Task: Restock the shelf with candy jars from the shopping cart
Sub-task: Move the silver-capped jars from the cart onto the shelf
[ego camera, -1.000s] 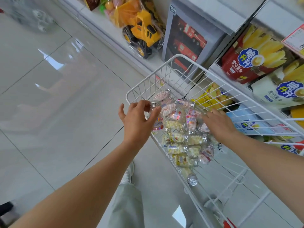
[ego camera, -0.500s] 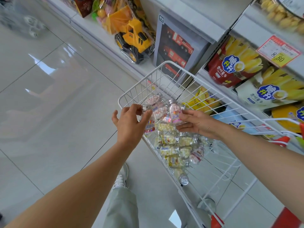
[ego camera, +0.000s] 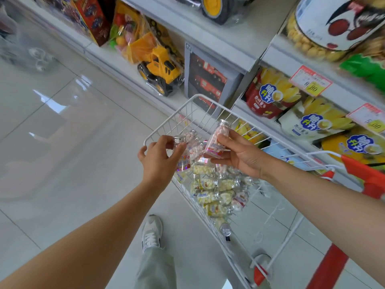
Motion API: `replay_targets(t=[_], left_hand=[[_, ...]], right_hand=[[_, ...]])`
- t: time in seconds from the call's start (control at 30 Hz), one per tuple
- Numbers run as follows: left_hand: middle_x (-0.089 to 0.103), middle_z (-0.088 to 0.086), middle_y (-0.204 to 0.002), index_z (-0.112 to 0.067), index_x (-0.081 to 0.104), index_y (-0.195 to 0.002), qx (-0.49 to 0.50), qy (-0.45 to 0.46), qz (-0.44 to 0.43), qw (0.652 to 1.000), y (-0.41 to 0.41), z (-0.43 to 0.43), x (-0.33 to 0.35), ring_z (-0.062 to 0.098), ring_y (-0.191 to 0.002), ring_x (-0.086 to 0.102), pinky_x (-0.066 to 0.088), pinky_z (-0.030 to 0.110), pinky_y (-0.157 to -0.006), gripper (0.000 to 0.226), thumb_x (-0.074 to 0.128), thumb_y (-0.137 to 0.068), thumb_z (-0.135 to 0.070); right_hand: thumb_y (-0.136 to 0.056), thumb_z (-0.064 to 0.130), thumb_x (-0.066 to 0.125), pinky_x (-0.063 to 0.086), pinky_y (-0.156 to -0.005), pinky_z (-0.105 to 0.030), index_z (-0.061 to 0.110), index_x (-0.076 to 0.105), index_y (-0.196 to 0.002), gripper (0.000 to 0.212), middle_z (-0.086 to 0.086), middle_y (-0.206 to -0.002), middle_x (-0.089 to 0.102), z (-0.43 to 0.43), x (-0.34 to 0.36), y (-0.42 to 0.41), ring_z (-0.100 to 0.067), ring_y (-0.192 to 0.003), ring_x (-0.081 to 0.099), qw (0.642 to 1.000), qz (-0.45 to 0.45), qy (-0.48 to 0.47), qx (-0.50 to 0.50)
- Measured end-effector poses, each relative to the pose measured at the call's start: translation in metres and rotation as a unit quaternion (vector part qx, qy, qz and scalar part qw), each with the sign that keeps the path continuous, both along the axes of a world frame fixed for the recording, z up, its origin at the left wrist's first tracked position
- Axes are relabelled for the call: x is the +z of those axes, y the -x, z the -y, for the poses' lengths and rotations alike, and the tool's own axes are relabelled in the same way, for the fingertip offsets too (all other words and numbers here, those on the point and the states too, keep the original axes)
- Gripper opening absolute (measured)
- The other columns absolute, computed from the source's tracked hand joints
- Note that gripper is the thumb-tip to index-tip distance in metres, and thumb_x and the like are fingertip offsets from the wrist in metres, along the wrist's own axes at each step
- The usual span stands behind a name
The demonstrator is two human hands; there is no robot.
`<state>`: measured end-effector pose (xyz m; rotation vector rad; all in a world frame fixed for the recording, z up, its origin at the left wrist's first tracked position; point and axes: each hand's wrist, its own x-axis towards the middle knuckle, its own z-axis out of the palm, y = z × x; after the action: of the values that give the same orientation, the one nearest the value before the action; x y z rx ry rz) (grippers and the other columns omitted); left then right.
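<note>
While both arms reach forward over the cart (ego camera: 169, 124), each hand has a jar.

Right hand (ego camera: 241, 157): fingers (ego camera: 226, 140) curled round a pink jar (ego camera: 217, 138), thumb on the label, other fingers beneath. Jar is clear of the pile and tilted, its silver cap pointing up toward the shelf (ego camera: 218, 44).

Left hand (ego camera: 159, 163): fingertips (ego camera: 181, 147) pinch the silver lid of a second jar (ego camera: 183, 163). It hangs roughly upright just inside the cart's left rim, just beside pink-filled jars. Its contents cannot be told; a label shows.

Pile (ego camera: 212, 195) lies along the cart's left side. Jars are on their sides, mostly pale yellow candy, a few pink at the far end and right edge. One silver cap faces the camera at the near end. Cart is white wire, with a red handle (ego camera: 373, 176) at right.

Shelf stands just beyond the cart. Lower tier holds a yellow toy truck (ego camera: 161, 74) in clear wrap, a grey box (ego camera: 208, 80) showing red vehicles, then red and white snack bags (ego camera: 270, 94). Price tags (ego camera: 311, 81) sit on the shelf edge above the bags. Upper tier has a tub (ego camera: 318, 28) of round biscuits, blurred.

Pale glossy floor (ego camera: 62, 153) at left. One grey shoe (ego camera: 152, 232) and a trouser leg below.
</note>
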<state>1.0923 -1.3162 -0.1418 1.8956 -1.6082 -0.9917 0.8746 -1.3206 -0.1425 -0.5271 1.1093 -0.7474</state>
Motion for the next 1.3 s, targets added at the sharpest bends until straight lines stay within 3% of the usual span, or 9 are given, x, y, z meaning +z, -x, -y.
replay_targets(t=[0.1,0.2,0.33,0.47,0.7,0.8,0.9,1.03,1.3], left_hand=[[0.064,-0.008,-0.094,-0.02,0.06,-0.106,-0.01,0.004,-0.101,0.995,0.02,0.017,0.046,0.005,-0.093,0.058,0.048,0.025,-0.085,0.025,0.061,-0.09,-0.039],[0.065,-0.001,-0.092,-0.014,0.06,-0.105,-0.056,0.034,-0.171,0.983,0.05,0.038,0.108,0.007,-0.083,0.061,0.046,0.01,-0.061,0.023,0.062,-0.091,-0.032],[0.065,-0.011,-0.081,-0.023,0.059,-0.096,-0.138,0.119,-0.205,0.962,0.099,0.058,0.201,0.008,-0.076,0.06,0.048,0.021,-0.064,0.014,0.06,-0.091,-0.036],[0.056,-0.014,-0.073,-0.026,0.054,-0.092,-0.212,0.188,-0.223,0.933,0.154,0.06,0.289,0.008,-0.072,0.054,0.042,0.018,-0.064,0.018,0.057,-0.09,-0.044],[0.059,-0.008,-0.079,-0.02,0.057,-0.099,-0.302,0.262,-0.288,0.87,0.256,0.039,0.391,0.003,-0.071,0.055,0.042,0.011,-0.059,0.018,0.058,-0.093,-0.036],[0.058,-0.009,-0.083,-0.018,0.056,-0.101,-0.337,0.272,-0.291,0.853,0.305,0.038,0.411,-0.003,-0.074,0.056,0.04,0.008,-0.061,0.018,0.056,-0.094,-0.034],[0.064,-0.005,-0.094,-0.022,0.059,-0.11,-0.355,0.26,-0.276,0.855,0.349,0.046,0.417,0.005,-0.085,0.06,0.043,0.008,-0.064,0.022,0.058,-0.093,-0.036],[0.065,-0.006,-0.097,-0.02,0.056,-0.12,-0.359,0.26,-0.223,0.868,0.394,0.063,0.414,0.011,-0.089,0.061,0.046,0.019,-0.073,0.033,0.058,-0.093,-0.039],[0.064,-0.005,-0.103,-0.022,0.053,-0.127,-0.336,0.245,-0.196,0.888,0.432,0.081,0.397,0.016,-0.092,0.061,0.046,0.027,-0.078,0.04,0.058,-0.092,-0.042]], right_hand=[[-0.077,0.028,0.068,0.056,-0.091,-0.038,0.017,0.055,-0.108,0.035,-0.006,-0.103,0.067,0.007,0.054,0.011,-0.03,-0.104,0.064,0.995,-0.054,0.077,-0.031],[-0.076,0.028,0.069,0.049,-0.1,-0.045,0.017,0.059,-0.111,0.038,-0.007,-0.109,0.066,0.012,0.125,0.029,-0.024,-0.106,0.064,0.975,-0.12,0.175,-0.072],[-0.083,0.033,0.073,0.051,-0.088,-0.056,0.017,0.06,-0.106,0.031,-0.01,-0.1,0.065,0.002,0.228,0.067,-0.043,-0.095,0.061,0.922,-0.21,0.295,-0.133],[-0.082,0.036,0.072,0.051,-0.092,-0.04,0.025,0.062,-0.101,0.024,0.004,-0.098,0.071,-0.025,0.321,0.118,-0.018,-0.095,0.067,0.853,-0.297,0.376,-0.209],[-0.079,0.038,0.073,0.054,-0.078,-0.028,0.026,0.058,-0.093,0.023,0.01,-0.09,0.071,-0.083,0.415,0.21,-0.011,-0.089,0.068,0.748,-0.428,0.407,-0.302],[-0.081,0.036,0.071,0.053,-0.082,-0.037,0.023,0.058,-0.095,0.023,-0.001,-0.096,0.071,-0.092,0.423,0.256,-0.022,-0.093,0.068,0.698,-0.497,0.389,-0.337],[-0.083,0.031,0.071,0.054,-0.081,-0.044,0.011,0.055,-0.112,0.039,-0.01,-0.099,0.068,-0.088,0.416,0.298,-0.03,-0.091,0.066,0.665,-0.548,0.363,-0.356],[-0.084,0.02,0.073,0.052,-0.08,-0.049,0.011,0.052,-0.114,0.038,-0.012,-0.095,0.066,-0.067,0.401,0.336,-0.031,-0.085,0.065,0.633,-0.605,0.336,-0.348],[-0.084,0.022,0.073,0.044,-0.076,-0.03,0.006,0.055,-0.113,0.038,-0.01,-0.102,0.067,-0.029,0.389,0.369,-0.024,-0.093,0.061,0.615,-0.65,0.3,-0.33]])
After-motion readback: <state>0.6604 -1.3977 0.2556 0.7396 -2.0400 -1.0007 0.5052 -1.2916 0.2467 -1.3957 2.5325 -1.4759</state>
